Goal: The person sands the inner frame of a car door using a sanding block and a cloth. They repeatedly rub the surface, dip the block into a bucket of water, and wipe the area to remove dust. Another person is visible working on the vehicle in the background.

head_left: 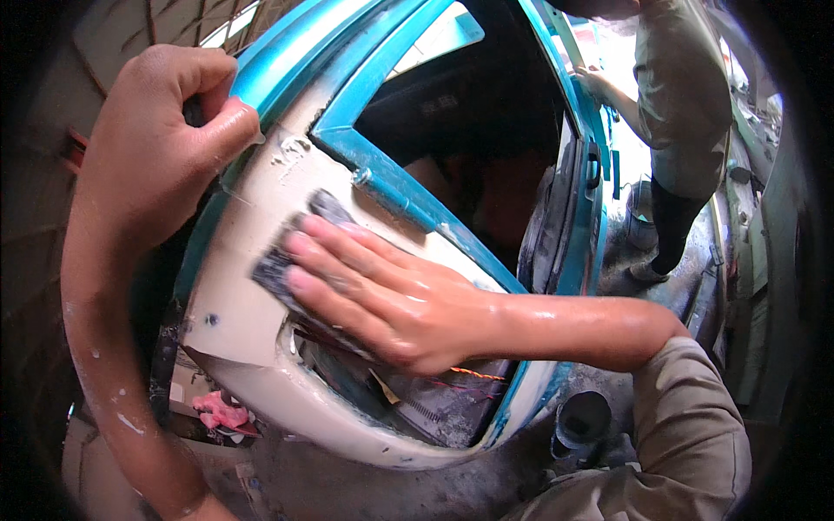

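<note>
My right hand [391, 304] lies with its fingers stretched over a dark grey piece of sandpaper [274, 271], pressing it against a cream-coated panel [234, 286] of a car body. The sandpaper's edges are blurred. Wet sheen and pale smears show on my skin. At the upper left, my left hand [161, 143] has its fingers curled at the teal edge [265, 82] of the car body; the fingertips are partly hidden. Pale paste [291, 152] sits in lumps near the corner of the teal window frame [404, 201].
Below my right hand, an opening [426, 412] in the panel shows orange wires [478, 374]. A dark bucket [584, 421] stands on the floor at lower right. Another person [682, 95] stands by the car's far side. A pink cloth [221, 410] lies at lower left.
</note>
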### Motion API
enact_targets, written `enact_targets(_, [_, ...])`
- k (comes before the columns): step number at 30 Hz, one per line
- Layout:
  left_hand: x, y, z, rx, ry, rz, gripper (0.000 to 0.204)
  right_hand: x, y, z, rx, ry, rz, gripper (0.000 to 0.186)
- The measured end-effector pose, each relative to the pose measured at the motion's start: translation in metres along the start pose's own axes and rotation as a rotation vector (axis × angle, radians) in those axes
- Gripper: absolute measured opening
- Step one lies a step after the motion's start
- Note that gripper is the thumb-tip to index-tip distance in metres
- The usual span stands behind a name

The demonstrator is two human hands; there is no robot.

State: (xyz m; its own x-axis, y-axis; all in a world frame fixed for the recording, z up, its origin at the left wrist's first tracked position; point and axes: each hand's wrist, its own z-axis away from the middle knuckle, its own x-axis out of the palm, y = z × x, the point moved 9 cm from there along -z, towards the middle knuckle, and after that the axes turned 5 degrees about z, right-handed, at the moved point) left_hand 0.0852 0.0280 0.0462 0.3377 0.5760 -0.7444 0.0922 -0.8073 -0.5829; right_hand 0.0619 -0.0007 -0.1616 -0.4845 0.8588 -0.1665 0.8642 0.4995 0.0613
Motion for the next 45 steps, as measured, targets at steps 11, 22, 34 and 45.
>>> enact_targets(11, [0.003, -0.004, 0.0, 0.028, 0.016, -0.116, 0.024, 0.0, 0.007, -0.007, 0.023, -0.044, 0.015, 0.067])
enact_targets(22, [-0.005, 0.023, 0.014, -0.211, 0.066, -0.152, 0.023, 0.007, 0.013, -0.002, -0.036, -0.063, 0.14, 0.063])
enact_targets(34, [-0.027, 0.027, 0.018, -0.358, 0.072, -0.14, 0.019, 0.008, 0.012, -0.019, -0.057, 0.029, 0.179, 0.065])
enact_targets(45, [-0.034, 0.023, 0.016, -0.416, 0.075, -0.11, 0.019, 0.009, 0.016, -0.014, -0.115, 0.006, 0.14, 0.073])
